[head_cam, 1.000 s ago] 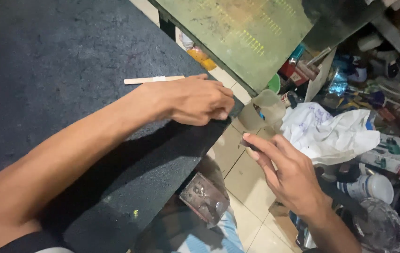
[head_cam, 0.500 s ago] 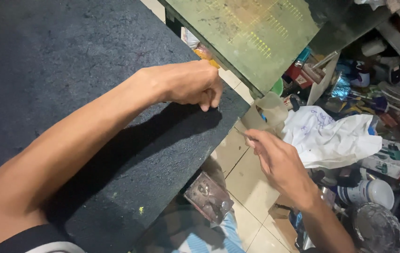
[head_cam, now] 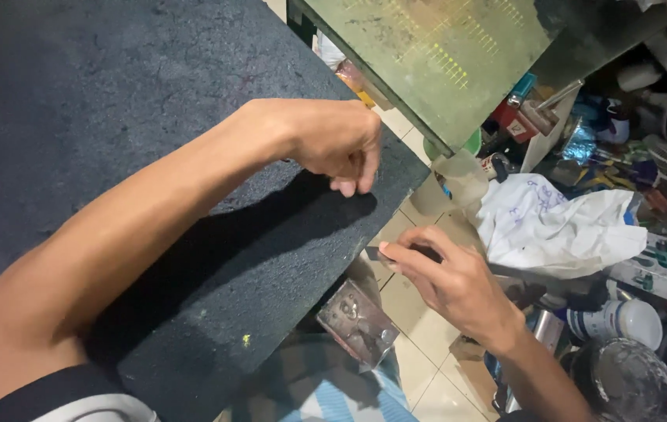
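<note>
A large dark, rough-surfaced board [head_cam: 115, 117] fills the left of the view. My left hand [head_cam: 341, 144] rests on it near its right edge, fingers curled into a fist with the fingertips touching the surface; nothing shows in it. My right hand [head_cam: 451, 281] is just off the board's edge, pinching a small dark flat piece [head_cam: 376, 254] that touches the edge of the board. What the piece is cannot be made out.
A green panel [head_cam: 443, 55] slants overhead at the top. A clear plastic cup [head_cam: 458, 176], a crumpled white cloth [head_cam: 552, 223], boxes, jars and cans crowd the right side. A shiny clear packet [head_cam: 357, 320] lies over pale floor tiles [head_cam: 419, 328].
A thin wooden stick by my left hand one second ago is no longer seen. My right hand has moved left and now meets the board's edge with the dark piece.
</note>
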